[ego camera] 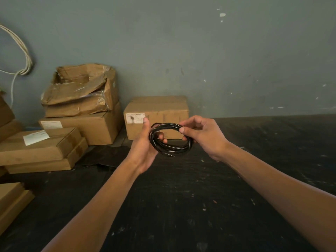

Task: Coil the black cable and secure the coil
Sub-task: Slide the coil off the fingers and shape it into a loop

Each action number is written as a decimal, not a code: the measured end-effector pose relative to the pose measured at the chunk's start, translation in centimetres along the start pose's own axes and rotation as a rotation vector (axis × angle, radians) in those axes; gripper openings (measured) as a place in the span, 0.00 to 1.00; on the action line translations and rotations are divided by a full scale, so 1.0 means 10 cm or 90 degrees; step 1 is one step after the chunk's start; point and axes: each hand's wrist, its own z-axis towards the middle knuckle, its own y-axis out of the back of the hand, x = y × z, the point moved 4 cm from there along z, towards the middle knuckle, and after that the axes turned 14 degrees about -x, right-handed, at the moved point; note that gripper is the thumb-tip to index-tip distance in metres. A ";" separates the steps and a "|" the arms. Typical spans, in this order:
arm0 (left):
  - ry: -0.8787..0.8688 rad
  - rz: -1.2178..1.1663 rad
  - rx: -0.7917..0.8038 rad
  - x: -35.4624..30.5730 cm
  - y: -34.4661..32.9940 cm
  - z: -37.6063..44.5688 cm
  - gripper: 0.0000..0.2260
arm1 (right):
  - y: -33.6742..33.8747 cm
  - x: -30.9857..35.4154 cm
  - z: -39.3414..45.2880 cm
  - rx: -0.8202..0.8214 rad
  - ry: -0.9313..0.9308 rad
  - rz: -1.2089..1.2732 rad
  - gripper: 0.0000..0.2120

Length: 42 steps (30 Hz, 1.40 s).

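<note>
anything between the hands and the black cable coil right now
No. The left hand and right hand both grip the black cable coil directly, above the dark table; nothing visible lies between.

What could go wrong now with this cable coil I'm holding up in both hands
1. The black cable coil shows no tie or wrap, so its loops could spring apart if either grip loosens.
2. The right hand pinches only the top strands with its fingertips while the left hand grips the other side; a slip could let some loops slide out.
3. It is held above the dark floor, so a dropped coil could unravel.
</note>
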 end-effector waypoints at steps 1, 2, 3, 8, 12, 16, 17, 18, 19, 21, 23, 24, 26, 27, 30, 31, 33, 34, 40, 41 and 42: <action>-0.013 0.037 -0.008 0.00 0.03 0.01 0.30 | 0.02 -0.01 0.01 0.009 0.012 -0.034 0.07; -0.027 0.076 -0.017 0.00 0.05 0.01 0.29 | 0.03 -0.02 0.01 0.017 0.022 -0.067 0.07; -0.040 0.119 -0.017 0.00 0.06 0.02 0.28 | 0.04 -0.02 0.01 0.026 0.030 -0.093 0.06; -0.083 0.269 0.000 0.03 0.09 0.02 0.20 | 0.07 0.00 0.02 0.065 0.060 -0.151 0.06; -0.109 0.378 0.002 0.07 0.07 -0.02 0.18 | 0.08 0.02 0.03 0.091 0.076 -0.197 0.05; -0.218 0.556 0.009 0.03 0.01 -0.04 0.22 | 0.08 0.04 0.03 0.119 0.097 -0.240 0.05; -0.228 0.547 0.039 0.01 -0.02 -0.05 0.21 | 0.08 0.05 0.04 0.117 0.100 -0.245 0.05; -0.235 0.535 0.080 -0.01 -0.05 -0.07 0.19 | 0.08 0.05 0.04 0.113 0.104 -0.246 0.06; -0.240 0.535 0.119 0.00 -0.09 -0.08 0.16 | 0.08 0.05 0.05 0.110 0.109 -0.248 0.06; -0.240 0.535 0.153 0.01 -0.14 -0.08 0.11 | 0.09 0.06 0.06 0.109 0.115 -0.255 0.05; -0.212 0.475 0.138 0.03 -0.18 -0.08 0.10 | 0.09 0.05 0.06 0.108 0.113 -0.249 0.05; -0.194 0.428 0.129 0.04 -0.19 -0.08 0.11 | 0.10 0.04 0.05 0.106 0.108 -0.240 0.06; -0.169 0.343 0.101 0.07 -0.22 -0.07 0.11 | 0.11 0.01 0.04 0.102 0.090 -0.214 0.06; -0.156 0.306 0.082 0.08 -0.23 -0.08 0.10 | 0.12 -0.02 0.03 0.101 0.078 -0.197 0.07; -0.094 0.199 0.032 0.14 -0.24 -0.08 0.09 | 0.15 -0.09 -0.01 0.101 0.032 -0.142 0.10; -0.075 0.171 0.022 0.16 -0.23 -0.07 0.09 | 0.15 -0.11 -0.03 0.097 0.013 -0.127 0.11; -0.038 0.121 0.015 0.20 -0.22 -0.07 0.11 | 0.17 -0.17 -0.06 0.075 -0.023 -0.099 0.12; -0.013 0.092 0.017 0.22 -0.22 -0.07 0.11 | 0.17 -0.20 -0.07 0.059 -0.040 -0.079 0.11; 0.165 -0.033 0.060 0.27 -0.26 -0.09 0.07 | 0.17 -0.27 -0.10 -0.009 -0.043 -0.087 0.08; 0.195 -0.044 0.074 0.27 -0.26 -0.10 0.07 | 0.17 -0.27 -0.10 -0.009 -0.027 -0.103 0.07; 0.225 -0.063 0.090 0.26 -0.27 -0.11 0.07 | 0.16 -0.26 -0.11 -0.008 -0.010 -0.116 0.07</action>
